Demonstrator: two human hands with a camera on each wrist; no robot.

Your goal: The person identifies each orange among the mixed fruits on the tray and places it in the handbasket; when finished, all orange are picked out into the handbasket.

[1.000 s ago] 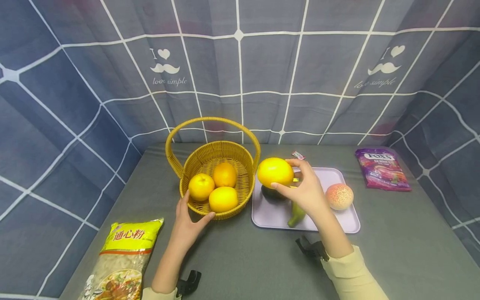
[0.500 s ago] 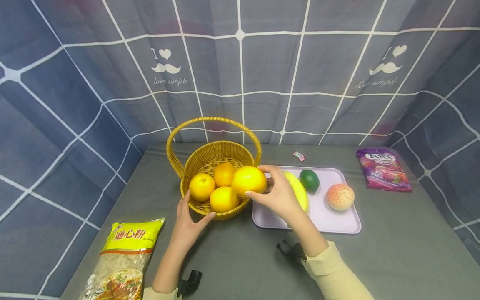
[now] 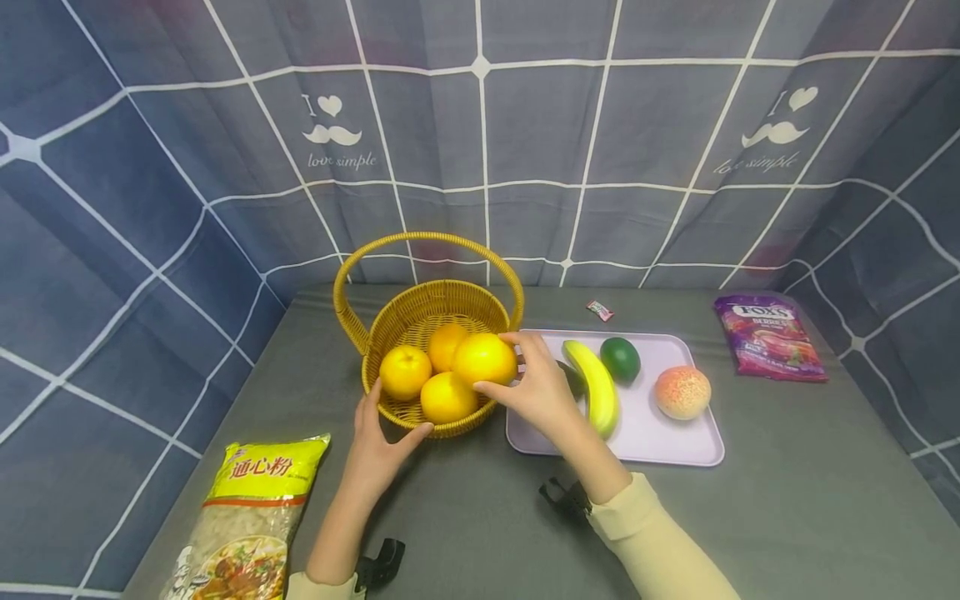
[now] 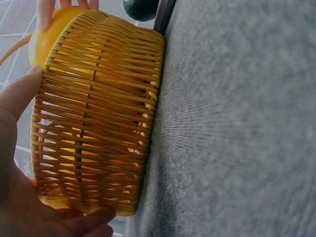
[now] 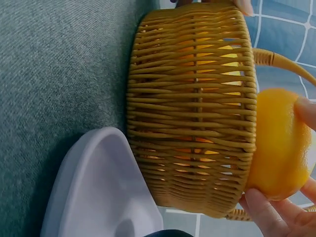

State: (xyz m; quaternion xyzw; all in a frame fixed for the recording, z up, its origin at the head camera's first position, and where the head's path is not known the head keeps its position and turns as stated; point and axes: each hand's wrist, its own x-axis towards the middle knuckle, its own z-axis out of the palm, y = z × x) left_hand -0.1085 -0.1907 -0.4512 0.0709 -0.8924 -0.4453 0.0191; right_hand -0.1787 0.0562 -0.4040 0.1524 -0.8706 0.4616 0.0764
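Observation:
In the head view my right hand point(image 3: 538, 385) holds a yellow oval fruit point(image 3: 484, 360) between thumb and fingers, at the right rim of a wicker basket point(image 3: 382, 317). Seen from the right wrist, this fruit point(image 5: 279, 143) stands out above the rim. Inside the basket lie an orange point(image 3: 445, 340), a round yellow-orange fruit point(image 3: 406, 372) and another yellow oval fruit point(image 3: 447, 400). My left hand point(image 3: 375, 446) grips the basket's near left side; the left wrist view has its thumb by the rim and its fingers bent round the wicker wall point(image 4: 98, 123).
Right of the basket, a pale lilac tray point(image 3: 675, 446) bears a banana point(image 3: 597, 392), a green fruit point(image 3: 620, 360), a partly hidden dark fruit point(image 3: 573, 379) and a peach point(image 3: 682, 392). A small candy point(image 3: 600, 311), a purple candy bag point(image 3: 771, 337) and a pasta bag point(image 3: 251, 508) lie around.
My right hand has carried the yellow oval fruit leftward from above the tray to the basket's right side, uncovering the banana and green fruit. The left hand has stayed on the basket.

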